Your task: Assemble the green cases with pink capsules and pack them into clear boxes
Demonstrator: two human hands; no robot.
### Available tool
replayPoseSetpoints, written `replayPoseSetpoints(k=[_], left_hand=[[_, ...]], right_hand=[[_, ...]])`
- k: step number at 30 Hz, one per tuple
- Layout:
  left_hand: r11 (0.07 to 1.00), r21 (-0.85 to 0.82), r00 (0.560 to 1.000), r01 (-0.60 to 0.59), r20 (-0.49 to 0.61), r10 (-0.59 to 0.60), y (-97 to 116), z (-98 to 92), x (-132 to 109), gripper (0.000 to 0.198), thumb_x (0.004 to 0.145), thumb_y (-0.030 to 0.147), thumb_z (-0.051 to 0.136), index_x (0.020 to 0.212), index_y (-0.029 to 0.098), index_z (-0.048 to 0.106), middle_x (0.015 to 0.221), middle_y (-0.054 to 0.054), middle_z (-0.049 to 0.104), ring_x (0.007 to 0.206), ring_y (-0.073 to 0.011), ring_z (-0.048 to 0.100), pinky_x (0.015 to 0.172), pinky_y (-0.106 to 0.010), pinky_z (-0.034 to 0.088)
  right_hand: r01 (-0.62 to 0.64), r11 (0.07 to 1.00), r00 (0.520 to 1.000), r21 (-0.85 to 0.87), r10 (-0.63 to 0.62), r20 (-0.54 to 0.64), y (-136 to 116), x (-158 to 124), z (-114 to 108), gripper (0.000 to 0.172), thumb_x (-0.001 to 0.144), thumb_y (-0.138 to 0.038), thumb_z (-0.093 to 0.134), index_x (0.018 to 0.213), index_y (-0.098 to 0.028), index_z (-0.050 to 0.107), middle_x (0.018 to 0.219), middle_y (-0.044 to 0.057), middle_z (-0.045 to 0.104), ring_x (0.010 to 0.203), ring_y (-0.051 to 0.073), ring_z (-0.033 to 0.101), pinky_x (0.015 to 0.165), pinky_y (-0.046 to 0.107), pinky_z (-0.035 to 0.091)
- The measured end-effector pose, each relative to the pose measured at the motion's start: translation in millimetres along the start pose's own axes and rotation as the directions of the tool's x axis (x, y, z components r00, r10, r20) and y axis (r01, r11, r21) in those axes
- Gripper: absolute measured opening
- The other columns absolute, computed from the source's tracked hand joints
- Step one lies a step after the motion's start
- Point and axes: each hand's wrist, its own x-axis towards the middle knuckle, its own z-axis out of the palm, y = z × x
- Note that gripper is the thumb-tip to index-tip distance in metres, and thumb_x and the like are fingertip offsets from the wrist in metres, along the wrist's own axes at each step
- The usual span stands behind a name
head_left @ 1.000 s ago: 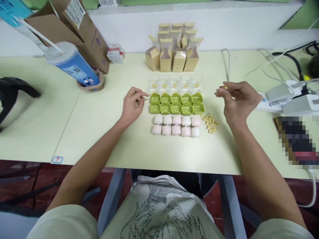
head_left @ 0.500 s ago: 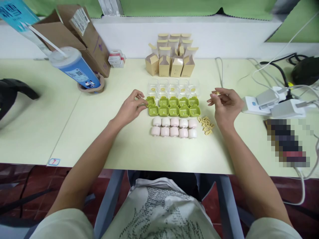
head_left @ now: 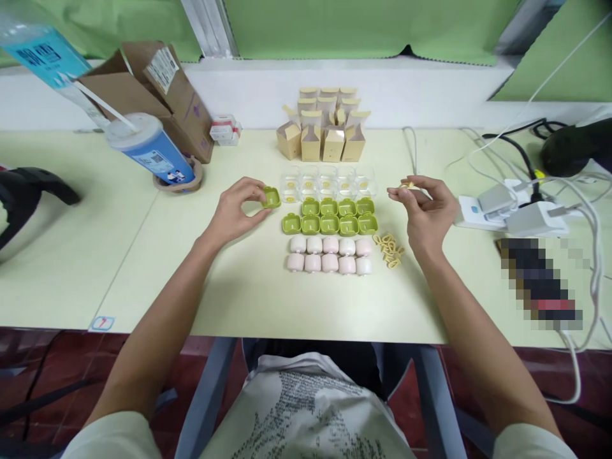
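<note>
Between its fingertips my left hand (head_left: 239, 207) grips a small green cup (head_left: 271, 197), held left of two rows of similar green cups (head_left: 329, 224). My right hand (head_left: 428, 207) pinches a small yellow ring (head_left: 407, 185) above the table, to the right of the rows. Just below that hand lies a pile of yellow rings (head_left: 389, 250). Two rows of pale pink and white rounded pieces (head_left: 329, 262) sit nearest me. Behind the green cups stand clear plastic containers (head_left: 327, 185) with yellow marks in them.
Several open cardboard boxes (head_left: 333, 145) stand against the wall. At the left are a blue drink cup (head_left: 155, 156), a large carton (head_left: 191, 121) and small white boxes (head_left: 224, 129). Chargers on a power strip (head_left: 471, 211), loose cables and a pixelated dark object (head_left: 538, 280) lie at the right.
My left hand has lifted the back-left green cup out of its row and moved it left. My right hand keeps its pinch on the yellow ring. The camera view has tilted slightly upward.
</note>
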Motion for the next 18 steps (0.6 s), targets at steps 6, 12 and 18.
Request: replayPoseSetpoints(k=[6, 12, 18], left_hand=[[0.956, -0.179, 0.969, -0.234, 0.036, 0.244, 69, -3.6, 67, 0.042, 0.092, 0.033, 0.082, 0.129, 0.024, 0.067, 0.131, -0.007, 0.078, 0.119, -0.0233, 0.078, 0.099, -0.041, 0.072], [0.918, -0.210, 0.939, -0.336, 0.000, 0.344, 104, -4.3, 94, 0.047, 0.095, 0.034, 0.082, 0.138, 0.031, 0.062, 0.138, -0.005, 0.075, 0.127, -0.0261, 0.077, 0.099, -0.045, 0.072], [0.901, -0.298, 0.940, -0.316, 0.029, 0.339, 106, 1.1, 85, 0.053, 0.092, 0.040, 0.087, 0.138, 0.030, 0.062, 0.139, -0.007, 0.074, 0.129, -0.0284, 0.077, 0.094, -0.042, 0.071]], right_hand=[[0.108, 0.983, 0.964, 0.147, -0.140, 0.224, -98, 28, 45, 0.011, 0.095, -0.031, 0.092, 0.101, -0.029, 0.083, 0.102, 0.000, 0.083, 0.094, 0.025, 0.089, 0.091, 0.042, 0.078], [0.422, 0.905, 0.821, 0.056, -0.407, 0.399, -133, 42, 65, 0.023, 0.091, -0.018, 0.091, 0.106, -0.035, 0.091, 0.100, -0.003, 0.089, 0.084, 0.020, 0.084, 0.074, 0.036, 0.076], [0.628, 0.764, 0.702, -0.147, -0.474, 0.532, -113, 44, 62, 0.016, 0.103, -0.022, 0.081, 0.106, -0.036, 0.088, 0.095, -0.002, 0.086, 0.081, 0.021, 0.079, 0.079, 0.040, 0.068]])
